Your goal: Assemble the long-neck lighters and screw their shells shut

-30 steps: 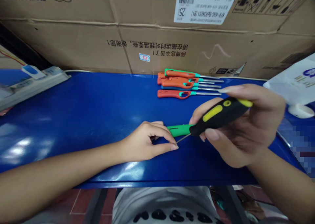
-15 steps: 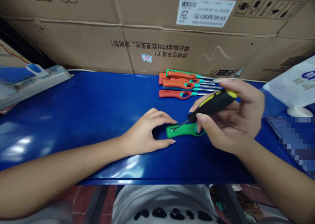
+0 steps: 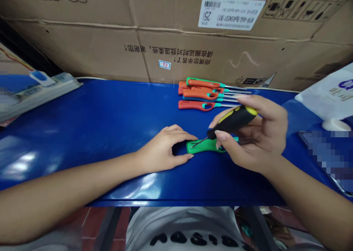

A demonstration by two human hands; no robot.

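Note:
A green lighter (image 3: 202,145) lies flat on the blue table (image 3: 104,126). My left hand (image 3: 165,149) rests on the table at its left end, thumb and fingers curved round that end and touching it. My right hand (image 3: 253,133) is closed on a black and yellow screwdriver (image 3: 233,120). The thin metal tip of the screwdriver points down and left onto the lighter's left end. Part of the lighter's right side is hidden under my right fingers.
Several orange and teal lighters (image 3: 204,94) lie in a row behind my hands. Large cardboard boxes (image 3: 176,34) stand along the table's back edge. A power strip (image 3: 35,92) sits far left, a white bag (image 3: 331,94) and a roll of tape (image 3: 335,124) far right.
My left hand has let go of its pinch and curved round the lighter's end. The screwdriver has moved down, and its tip now sits on the lighter.

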